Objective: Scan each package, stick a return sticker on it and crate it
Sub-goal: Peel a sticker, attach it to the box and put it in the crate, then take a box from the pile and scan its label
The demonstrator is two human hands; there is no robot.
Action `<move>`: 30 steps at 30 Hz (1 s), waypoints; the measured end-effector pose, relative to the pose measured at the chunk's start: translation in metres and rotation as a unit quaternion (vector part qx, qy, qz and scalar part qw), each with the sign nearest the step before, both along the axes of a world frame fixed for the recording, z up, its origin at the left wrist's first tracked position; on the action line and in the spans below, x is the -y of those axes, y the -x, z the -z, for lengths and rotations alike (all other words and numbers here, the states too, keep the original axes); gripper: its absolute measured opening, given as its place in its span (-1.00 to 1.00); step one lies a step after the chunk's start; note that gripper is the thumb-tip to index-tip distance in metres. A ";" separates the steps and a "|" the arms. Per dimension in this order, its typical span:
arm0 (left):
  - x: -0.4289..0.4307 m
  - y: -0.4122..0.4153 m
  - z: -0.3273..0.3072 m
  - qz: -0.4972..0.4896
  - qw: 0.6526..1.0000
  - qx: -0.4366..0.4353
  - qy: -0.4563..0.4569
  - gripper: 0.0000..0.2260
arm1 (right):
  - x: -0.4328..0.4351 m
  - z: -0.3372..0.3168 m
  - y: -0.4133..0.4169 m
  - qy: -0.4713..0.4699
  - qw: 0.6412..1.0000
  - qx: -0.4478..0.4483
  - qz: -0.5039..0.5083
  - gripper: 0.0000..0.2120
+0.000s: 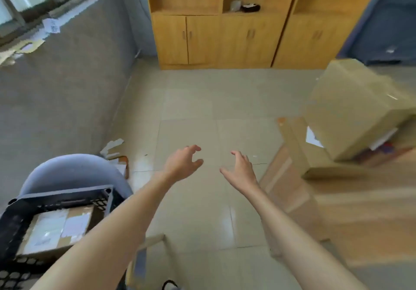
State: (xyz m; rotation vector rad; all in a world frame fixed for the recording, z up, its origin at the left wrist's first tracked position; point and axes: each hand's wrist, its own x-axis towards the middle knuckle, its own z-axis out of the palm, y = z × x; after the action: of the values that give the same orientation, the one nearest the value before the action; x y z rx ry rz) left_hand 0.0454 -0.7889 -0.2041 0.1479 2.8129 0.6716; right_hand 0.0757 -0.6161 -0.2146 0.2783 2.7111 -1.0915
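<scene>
A black plastic crate (13, 222) sits at the lower left on a grey chair. Inside it lies a cardboard package (56, 229) with white labels on top. At the right, a large taped cardboard box (358, 109) rests tilted on a flatter box (315, 161) on the wooden table (371, 211). My left hand (182, 163) and my right hand (240, 170) are both stretched out over the tiled floor, fingers spread and loosely bent, holding nothing. They are apart from the crate and from the boxes.
Wooden cabinets (225, 37) line the far wall. A grey chair (67, 172) stands under the crate, with paper scraps (112, 148) on the floor behind it. The windowsill (33, 37) at the upper left holds papers. Tiled floor (191, 121) lies between me and the cabinets.
</scene>
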 end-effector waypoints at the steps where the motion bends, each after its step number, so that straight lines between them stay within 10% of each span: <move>1: -0.029 0.000 -0.002 0.024 1.000 -0.002 -0.008 -0.59 | -0.028 -0.002 -0.007 0.002 1.000 -0.003 0.024 -0.41; 30: -0.613 -0.088 0.003 0.474 0.881 -0.007 -0.001 -0.55 | -0.523 -0.002 -0.209 -0.004 0.897 -0.029 0.442 -0.39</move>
State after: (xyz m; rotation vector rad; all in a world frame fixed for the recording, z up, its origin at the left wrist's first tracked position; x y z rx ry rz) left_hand 0.1330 -0.1756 -0.2070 1.3990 2.2959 0.4046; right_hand 0.2844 -0.0929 -0.2128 1.6108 2.6388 -1.2618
